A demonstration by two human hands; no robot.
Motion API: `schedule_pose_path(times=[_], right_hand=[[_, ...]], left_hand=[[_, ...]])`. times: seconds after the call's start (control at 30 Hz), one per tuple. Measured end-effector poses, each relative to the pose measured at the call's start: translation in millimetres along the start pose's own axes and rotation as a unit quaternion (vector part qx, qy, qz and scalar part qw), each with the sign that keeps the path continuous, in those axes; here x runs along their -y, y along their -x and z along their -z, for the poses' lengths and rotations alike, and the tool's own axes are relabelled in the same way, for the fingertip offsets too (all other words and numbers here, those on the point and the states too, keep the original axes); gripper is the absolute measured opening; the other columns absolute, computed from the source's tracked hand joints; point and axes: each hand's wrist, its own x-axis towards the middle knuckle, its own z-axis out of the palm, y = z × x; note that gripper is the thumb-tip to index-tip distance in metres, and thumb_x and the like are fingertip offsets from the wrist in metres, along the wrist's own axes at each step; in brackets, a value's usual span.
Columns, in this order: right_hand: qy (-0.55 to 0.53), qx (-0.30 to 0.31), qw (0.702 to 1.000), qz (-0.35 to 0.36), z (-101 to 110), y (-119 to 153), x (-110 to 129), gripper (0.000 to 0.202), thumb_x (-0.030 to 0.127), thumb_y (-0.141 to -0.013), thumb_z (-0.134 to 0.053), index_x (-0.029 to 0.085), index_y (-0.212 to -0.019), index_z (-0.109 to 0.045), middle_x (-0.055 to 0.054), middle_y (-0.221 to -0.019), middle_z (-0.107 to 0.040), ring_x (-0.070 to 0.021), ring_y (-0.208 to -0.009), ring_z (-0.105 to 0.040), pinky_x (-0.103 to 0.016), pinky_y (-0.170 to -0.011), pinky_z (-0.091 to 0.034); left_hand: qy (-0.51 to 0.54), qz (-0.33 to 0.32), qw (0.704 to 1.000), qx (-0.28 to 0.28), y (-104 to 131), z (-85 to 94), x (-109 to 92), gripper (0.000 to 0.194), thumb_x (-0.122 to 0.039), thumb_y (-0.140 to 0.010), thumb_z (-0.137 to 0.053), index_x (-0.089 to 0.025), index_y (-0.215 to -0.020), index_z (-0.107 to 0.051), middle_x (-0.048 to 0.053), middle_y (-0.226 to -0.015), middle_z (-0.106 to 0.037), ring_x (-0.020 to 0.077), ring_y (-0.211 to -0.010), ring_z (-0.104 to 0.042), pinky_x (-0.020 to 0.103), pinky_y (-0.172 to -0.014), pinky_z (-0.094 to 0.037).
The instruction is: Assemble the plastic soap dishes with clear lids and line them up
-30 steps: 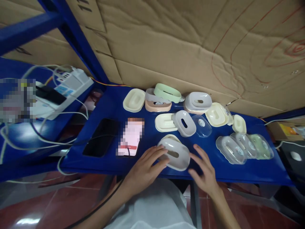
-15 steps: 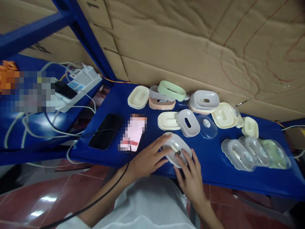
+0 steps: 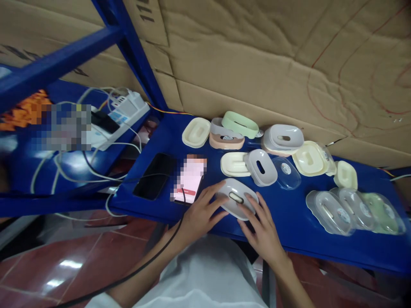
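A light grey oval soap dish (image 3: 233,185) is between my two hands at the near edge of the blue table, its hollow facing up. Through the slot in its middle shows a cream-coloured part. My left hand (image 3: 205,210) grips the left side, with fingers over the rim and thumb low at the near side. On the right side, my right hand (image 3: 263,226) has its fingers on the rim and inside wall. Just beyond stands another grey soap dish tray (image 3: 268,171) with a dark slot, partly on a cream base (image 3: 231,164). The dish's underside is hidden.
Two phones, one dark (image 3: 154,176) and one lit (image 3: 192,177), lie to the left. Behind are a cream base (image 3: 196,132), a green ring (image 3: 240,124) and stacked grey trays (image 3: 282,137). Clear-covered dishes (image 3: 335,214) sit right. A black cable (image 3: 160,252) crosses my left arm.
The cream part now shows inside the slot instead of lying beside a dark hole. My right fingers have drawn back from the dish's middle toward its rim. The view has shifted left.
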Motion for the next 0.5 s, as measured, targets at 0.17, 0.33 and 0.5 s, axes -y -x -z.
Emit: schedule_pose_path(times=[0.17, 0.33, 0.5], right_hand=[[0.025, 0.021, 0.999, 0.017, -2.1, -1.9, -6.2, 0.049, 0.033, -0.106, -0.062, 0.028, -0.155, -0.055, -0.01, -0.165, -0.051, -0.0349, -0.161, -0.035, -0.058, -0.117, -0.053], [0.05, 0.013, 0.998, 0.032, 14.1, -7.1, -22.7, 0.054, 0.039, -0.105, -0.064, 0.033, -0.158, -0.053, -0.01, -0.165, -0.051, -0.0365, -0.158, -0.039, -0.062, -0.119, -0.047], [0.082, -0.072, 0.992, -0.064, 32.6, -47.6, -57.3, 0.05, 0.039, -0.108, -0.058, 0.028, -0.156, -0.055, -0.011, -0.153, -0.063, -0.0346, -0.145, -0.055, -0.056, -0.115, -0.047]], left_hand=[[-0.054, 0.002, 0.999, -0.001, 3.6, -2.0, 2.2, 0.029, -0.026, -0.101, -0.07, -0.023, -0.13, -0.068, 0.013, -0.16, -0.055, 0.0323, -0.142, -0.057, 0.054, -0.115, -0.056], [-0.067, -0.007, 0.998, 0.004, 6.1, -6.0, -3.7, 0.031, -0.025, -0.102, -0.068, -0.021, -0.133, -0.066, 0.015, -0.163, -0.05, 0.0324, -0.144, -0.055, 0.052, -0.113, -0.059], [-0.088, -0.009, 0.996, -0.025, 6.3, -13.5, -17.7, 0.026, -0.023, -0.1, -0.07, -0.02, -0.126, -0.067, 0.018, -0.161, -0.05, 0.0366, -0.147, -0.053, 0.058, -0.115, -0.056]])
